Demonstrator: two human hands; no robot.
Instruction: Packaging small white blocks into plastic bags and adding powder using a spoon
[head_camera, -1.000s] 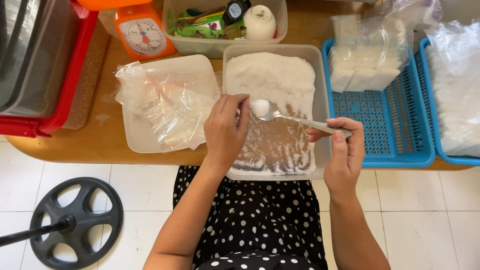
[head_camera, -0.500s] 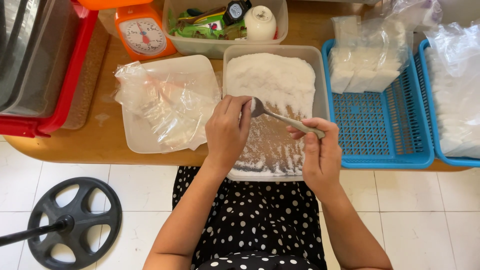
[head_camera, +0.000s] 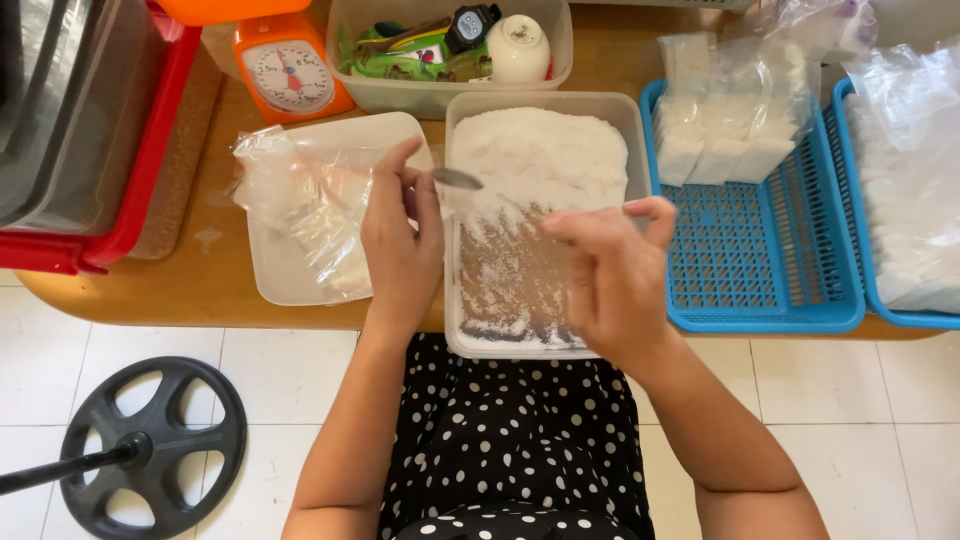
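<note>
- White powder, like sugar or salt, fills the far half of a clear rectangular tub (head_camera: 545, 215) at the middle of the wooden surface (head_camera: 200, 285); the near half is scraped almost bare, so by the look of it about half the powder is already out.
- Right hand (head_camera: 610, 275) hovers over the tub, fingers pinched on the handle of a metal spoon (head_camera: 458, 179) whose bowl points left, over the tub's far left corner.
- Left hand (head_camera: 400, 245) is at the tub's left edge, fingers closed on what seems a small clear bag; I cannot tell how full it is.
- Just left, a pale tray (head_camera: 290, 285) carries a heap of empty clear bags (head_camera: 300, 200), so plenty appear left to fill.
- To the right, a blue basket (head_camera: 760, 270) holds a few filled white packets (head_camera: 715, 145) at its far end, with much of its floor bare.
- Further right, a second blue basket (head_camera: 870, 300) holds a large clear bag of white contents (head_camera: 915, 200).
- At the far side sit an orange kitchen scale (head_camera: 290, 75) and a clear bin of odds and ends (head_camera: 450, 50).
</note>
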